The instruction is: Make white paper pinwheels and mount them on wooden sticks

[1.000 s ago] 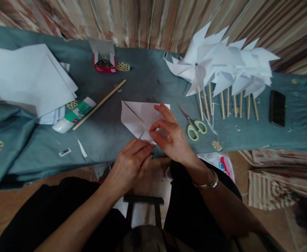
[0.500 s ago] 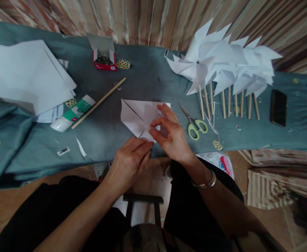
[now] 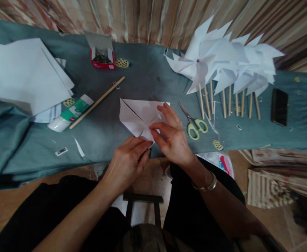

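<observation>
A white sheet of paper [image 3: 132,113] with slits cut in from its corners lies near the front edge of the table. My left hand [image 3: 128,157] has its fingers closed on the paper's near edge. With thumb and forefinger together, my right hand [image 3: 173,134] pinches a paper flap close to the sheet's middle; its other fingers reach over the right side. Green-handled scissors [image 3: 194,125] lie just right of my right hand. To the left rest a wooden stick [image 3: 98,102] and a green-and-white glue tube [image 3: 71,112].
Several white paper pinwheels [image 3: 203,59] on sticks lie at the back right, beside a dark phone [image 3: 279,106]. Far left is a stack of white paper [image 3: 19,75]. A red open box [image 3: 102,62] holds small metal pieces. Paper scraps [image 3: 78,147] lie near the front edge.
Both hands keep nearly the same hold on the paper. The view has shifted slightly, and the things on the left appear a little further left.
</observation>
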`<state>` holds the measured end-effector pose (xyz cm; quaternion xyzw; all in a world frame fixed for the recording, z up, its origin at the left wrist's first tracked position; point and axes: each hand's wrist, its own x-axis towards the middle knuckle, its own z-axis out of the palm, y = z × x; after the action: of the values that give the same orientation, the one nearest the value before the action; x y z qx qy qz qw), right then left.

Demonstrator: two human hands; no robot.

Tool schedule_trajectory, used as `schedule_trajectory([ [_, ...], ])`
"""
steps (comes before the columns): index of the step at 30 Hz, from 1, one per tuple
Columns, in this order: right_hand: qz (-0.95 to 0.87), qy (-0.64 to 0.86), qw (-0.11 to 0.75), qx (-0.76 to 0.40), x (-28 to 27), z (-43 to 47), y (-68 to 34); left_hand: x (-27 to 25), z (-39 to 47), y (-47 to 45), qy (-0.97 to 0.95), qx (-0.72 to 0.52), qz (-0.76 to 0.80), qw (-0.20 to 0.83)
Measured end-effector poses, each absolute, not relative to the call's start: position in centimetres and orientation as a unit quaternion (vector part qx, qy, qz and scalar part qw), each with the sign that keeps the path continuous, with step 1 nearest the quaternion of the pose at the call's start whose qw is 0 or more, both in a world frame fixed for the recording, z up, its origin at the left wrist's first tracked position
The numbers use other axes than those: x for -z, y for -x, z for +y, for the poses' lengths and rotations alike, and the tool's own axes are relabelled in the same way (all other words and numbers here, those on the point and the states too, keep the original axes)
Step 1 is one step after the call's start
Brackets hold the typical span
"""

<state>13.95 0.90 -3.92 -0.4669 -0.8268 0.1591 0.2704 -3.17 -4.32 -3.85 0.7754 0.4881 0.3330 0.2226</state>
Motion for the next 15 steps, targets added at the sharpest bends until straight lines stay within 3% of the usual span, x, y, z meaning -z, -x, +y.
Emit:
schedule_trajectory([
  [15, -0.863, 0.437, 0.235, -0.099, 3.62, 0.71, -13.99, 3.66, -4.22, 3.16, -0.774, -0.336, 0.487, 0.224],
])
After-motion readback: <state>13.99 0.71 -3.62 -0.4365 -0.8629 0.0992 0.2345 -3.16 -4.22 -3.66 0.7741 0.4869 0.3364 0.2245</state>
